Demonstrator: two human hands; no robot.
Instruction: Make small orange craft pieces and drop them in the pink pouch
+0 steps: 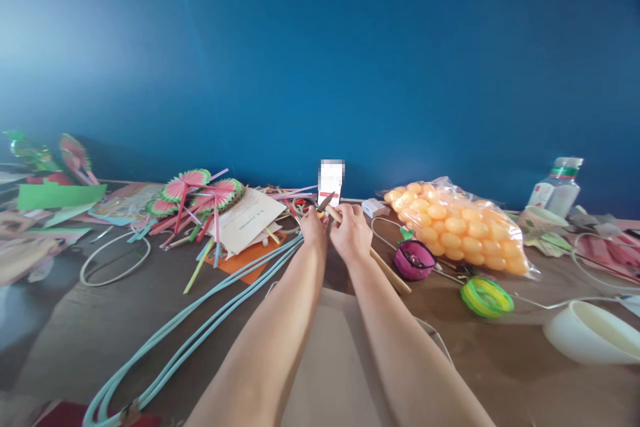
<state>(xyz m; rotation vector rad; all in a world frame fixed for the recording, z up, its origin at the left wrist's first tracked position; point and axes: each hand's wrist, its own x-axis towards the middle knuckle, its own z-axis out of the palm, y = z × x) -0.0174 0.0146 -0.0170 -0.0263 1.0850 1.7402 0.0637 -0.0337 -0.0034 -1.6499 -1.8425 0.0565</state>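
My left hand (314, 228) is closed around the base of a dark pointed blade (327, 199), where a bit of yellow shows. The rest of that tool is covered by the fingers. Close beside it, my right hand (351, 232) has its fingers curled round a wooden stick (389, 271). One end of the stick pokes out near the blade, and the other slants down past my wrist to the right. A bundle of light blue tubes (210, 310) runs from behind my left wrist to the lower left; whether the hand touches it I cannot tell.
A phone (331, 180) leans against the blue wall (330, 67). Leftward lie pink-green paper fans (220, 197), a printed paper (247, 220) and a white cable loop (115, 260). Rightward are a bag of orange balls (460, 230), a purple bowl (414, 260), green-yellow rings (486, 297) and a white cup (565, 330).
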